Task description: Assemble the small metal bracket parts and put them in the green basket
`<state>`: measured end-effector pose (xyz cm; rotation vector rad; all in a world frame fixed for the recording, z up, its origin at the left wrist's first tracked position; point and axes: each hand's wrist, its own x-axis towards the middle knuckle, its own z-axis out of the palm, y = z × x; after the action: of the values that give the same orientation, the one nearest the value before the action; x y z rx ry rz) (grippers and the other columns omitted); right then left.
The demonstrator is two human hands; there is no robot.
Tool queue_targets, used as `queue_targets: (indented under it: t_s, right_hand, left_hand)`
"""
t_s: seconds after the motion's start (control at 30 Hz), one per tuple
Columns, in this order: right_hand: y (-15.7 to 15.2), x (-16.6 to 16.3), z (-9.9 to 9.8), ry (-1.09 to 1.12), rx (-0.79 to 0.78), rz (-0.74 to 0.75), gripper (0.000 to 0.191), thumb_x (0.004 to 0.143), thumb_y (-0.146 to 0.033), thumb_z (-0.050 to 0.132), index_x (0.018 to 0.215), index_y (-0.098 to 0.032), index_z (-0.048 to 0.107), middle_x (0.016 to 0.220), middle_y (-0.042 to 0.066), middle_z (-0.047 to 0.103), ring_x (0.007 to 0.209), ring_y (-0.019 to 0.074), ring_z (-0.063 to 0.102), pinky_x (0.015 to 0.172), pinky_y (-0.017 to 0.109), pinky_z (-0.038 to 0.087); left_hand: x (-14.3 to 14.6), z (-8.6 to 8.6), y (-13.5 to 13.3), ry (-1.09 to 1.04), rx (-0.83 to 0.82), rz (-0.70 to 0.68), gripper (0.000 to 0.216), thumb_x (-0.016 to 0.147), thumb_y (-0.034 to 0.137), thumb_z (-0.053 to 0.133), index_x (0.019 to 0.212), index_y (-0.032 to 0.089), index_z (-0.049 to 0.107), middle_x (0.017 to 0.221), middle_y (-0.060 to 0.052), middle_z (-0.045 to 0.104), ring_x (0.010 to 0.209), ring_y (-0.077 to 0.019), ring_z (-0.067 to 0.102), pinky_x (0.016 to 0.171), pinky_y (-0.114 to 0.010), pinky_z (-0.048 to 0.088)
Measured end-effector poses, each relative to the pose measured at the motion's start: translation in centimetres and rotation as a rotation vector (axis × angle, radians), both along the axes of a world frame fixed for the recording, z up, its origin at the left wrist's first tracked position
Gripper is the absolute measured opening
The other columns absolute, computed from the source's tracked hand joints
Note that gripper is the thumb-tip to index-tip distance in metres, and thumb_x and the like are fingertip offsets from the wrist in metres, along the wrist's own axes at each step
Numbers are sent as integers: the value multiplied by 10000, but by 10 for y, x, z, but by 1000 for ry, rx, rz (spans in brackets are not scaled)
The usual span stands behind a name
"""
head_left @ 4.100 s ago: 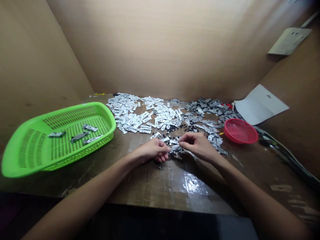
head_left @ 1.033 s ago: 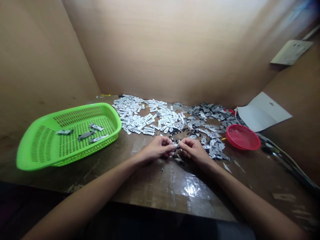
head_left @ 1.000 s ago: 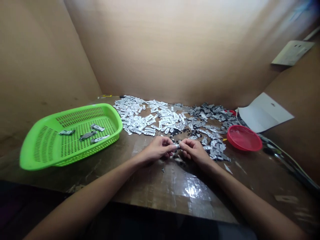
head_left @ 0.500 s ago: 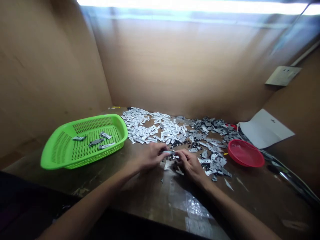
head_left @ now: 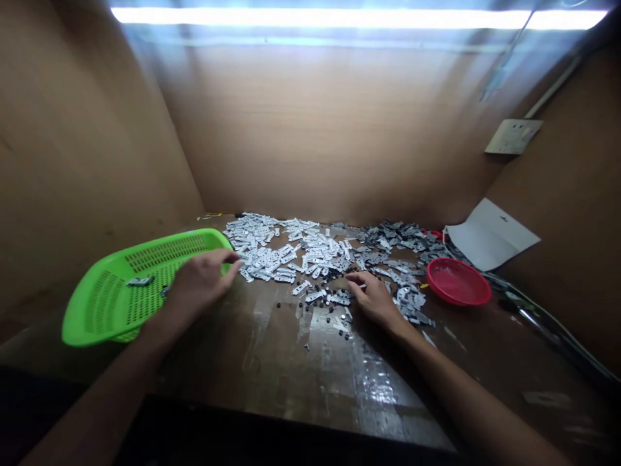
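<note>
My left hand point(head_left: 204, 279) hangs over the right side of the green plastic basket point(head_left: 80, 317). Its thumb and fingers are closed near the rim, with a pale sliver at the tips too small to name. My right hand point(head_left: 374, 299) is low over the table at the edge of the small black round parts point(head_left: 328, 310). Its fingers are curled in a pinch, a tiny light bit showing by them. Between the hands lie a few flat silver pieces with holes point(head_left: 316, 296). A dark grey clip-like part point(head_left: 140, 281) rests in the basket.
Many light flat pieces point(head_left: 272, 259) are spread at the back, with darker grey ones point(head_left: 392, 236) to their right. A red bowl point(head_left: 458, 282) stands at the right, before a white card point(head_left: 492, 234). A wall socket point(head_left: 513, 136) is on the right partition.
My hands, together on a thin pale piece before, have parted. The left has moved left to the basket; the right stays near the black parts. The whole view has shifted slightly.
</note>
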<state>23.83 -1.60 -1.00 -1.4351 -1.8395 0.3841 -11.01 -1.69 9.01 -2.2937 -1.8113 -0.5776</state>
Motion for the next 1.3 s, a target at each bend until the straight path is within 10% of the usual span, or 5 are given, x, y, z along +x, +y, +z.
queue_targets:
  t_s: [0.33, 0.67, 0.93, 1.3]
  right_hand:
    - [71, -5, 10, -407, -32, 106, 369, 799, -91, 472, 1130, -195, 598, 1087, 99, 580, 1011, 211, 511, 868, 316, 377]
    - [58, 6, 13, -552, -14, 130, 177, 810, -249, 555, 922, -204, 684, 892, 77, 598, 881, 221, 520, 773, 318, 393]
    - [-8, -30, 21, -583, 290, 278, 369, 882, -138, 386, 1214, -219, 525, 931, 91, 594, 835, 204, 496, 751, 332, 408]
    - [1, -26, 7, -392, 430, 391, 489, 876, -103, 395, 1353, -198, 343, 985, 86, 612, 828, 192, 540, 750, 362, 460]
  left_hand:
    - [109, -57, 21, -193, -184, -538, 215, 828, 371, 478, 844, 206, 614, 788, -75, 606, 721, -202, 540, 688, -284, 362]
    - [106, -76, 21, -536, -279, -536, 207, 831, 350, 488, 889, 204, 622, 872, -75, 637, 789, -193, 569, 737, -291, 399]
    - [123, -86, 13, -1187, -1111, -392, 372, 712, 493, 605, 784, 130, 573, 710, -65, 635, 614, -137, 587, 527, -224, 422]
    - [116, -83, 20, -1453, -1455, -269, 232, 657, 267, 671, 789, 91, 596, 761, -80, 635, 637, -108, 604, 552, -175, 446]
